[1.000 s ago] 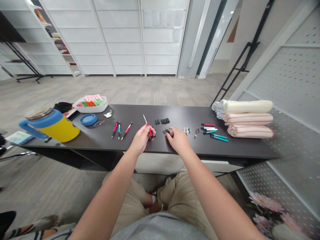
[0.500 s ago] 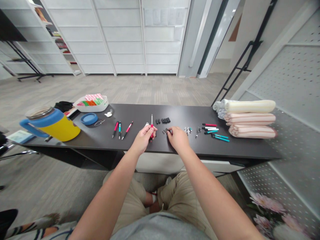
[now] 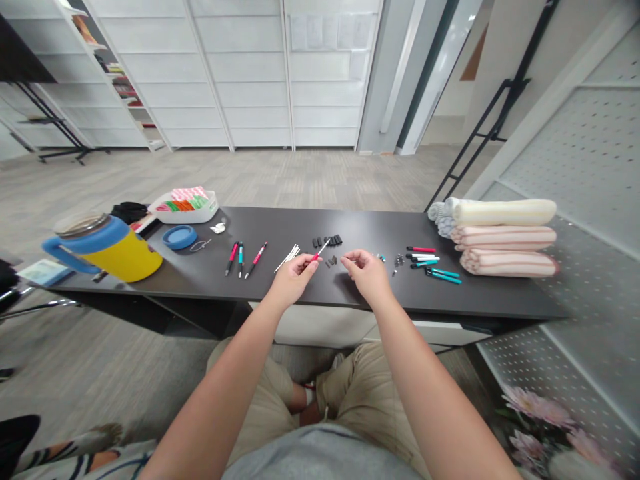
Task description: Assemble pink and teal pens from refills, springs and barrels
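Observation:
My left hand (image 3: 294, 276) is closed on a red pen barrel (image 3: 315, 257) with a thin white refill (image 3: 325, 247) sticking out, tilted up to the right. My right hand (image 3: 369, 273) hovers just right of it, thumb and finger pinched together; whatever lies between them is too small to make out. Between the hands lie several small dark grey pieces (image 3: 331, 263). Behind these is a row of short black pen grips (image 3: 334, 241). White refill sticks (image 3: 289, 257) lie beyond my left hand. Small metallic parts (image 3: 399, 261) lie to the right of my right hand.
Three assembled pens (image 3: 257, 260) lie at left. Red, white and teal barrels (image 3: 441, 275) lie at right, before rolled towels (image 3: 505, 237). A yellow-blue jug (image 3: 117, 250), a blue lid (image 3: 179, 237) and a white basket (image 3: 193, 215) stand on the dark table (image 3: 200, 280).
The red barrel has swung from upright to leaning right, with its refill. My right hand has lifted off the small grey pieces and moved slightly right, fingers pinched.

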`<state>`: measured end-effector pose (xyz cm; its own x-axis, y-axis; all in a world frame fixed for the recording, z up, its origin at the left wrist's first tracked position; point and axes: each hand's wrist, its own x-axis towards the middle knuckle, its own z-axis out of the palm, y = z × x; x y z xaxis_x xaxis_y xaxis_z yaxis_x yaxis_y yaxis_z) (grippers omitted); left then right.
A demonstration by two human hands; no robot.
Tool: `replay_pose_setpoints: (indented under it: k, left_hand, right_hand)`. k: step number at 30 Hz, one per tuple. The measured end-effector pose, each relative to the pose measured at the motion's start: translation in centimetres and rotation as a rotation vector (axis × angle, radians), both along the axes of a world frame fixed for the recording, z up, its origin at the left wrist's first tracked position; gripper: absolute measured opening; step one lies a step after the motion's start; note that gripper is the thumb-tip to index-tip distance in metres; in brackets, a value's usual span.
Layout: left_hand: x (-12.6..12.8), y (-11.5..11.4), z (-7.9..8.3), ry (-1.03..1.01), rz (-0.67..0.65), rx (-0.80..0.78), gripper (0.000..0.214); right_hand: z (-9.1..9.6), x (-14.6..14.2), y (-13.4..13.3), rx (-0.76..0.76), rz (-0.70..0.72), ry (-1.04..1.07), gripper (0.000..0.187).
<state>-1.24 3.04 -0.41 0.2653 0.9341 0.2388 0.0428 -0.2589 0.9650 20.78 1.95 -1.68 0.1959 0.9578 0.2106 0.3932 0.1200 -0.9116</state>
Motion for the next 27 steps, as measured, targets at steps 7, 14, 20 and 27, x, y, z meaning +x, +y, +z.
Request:
replay_pose_setpoints:
  k: [7,14,20,27]
  left_hand:
    - [0.41,-0.65,0.50,0.237,-0.026,0.169,0.019]
    - [0.47,-0.85,0.77,0.448,-0.034,0.274,0.025]
    - [0.42,-0.70,0.69,0.452,-0.042,0.283,0.024]
    - [0.49,-0.71,0.66,0.452,-0.044,0.287,0.023]
  right_hand:
    - [-0.26,0.48,0.04,0.048,-0.032,0.478,0.046]
    - [-0.38,0.38,0.01,0.068,0.011,0.504,0.046]
    - [-0.39,0.44,0.07,0.066,0.018,0.523,0.044]
    - [-0.39,0.39,-0.10,0.038,0.107,0.457,0.043]
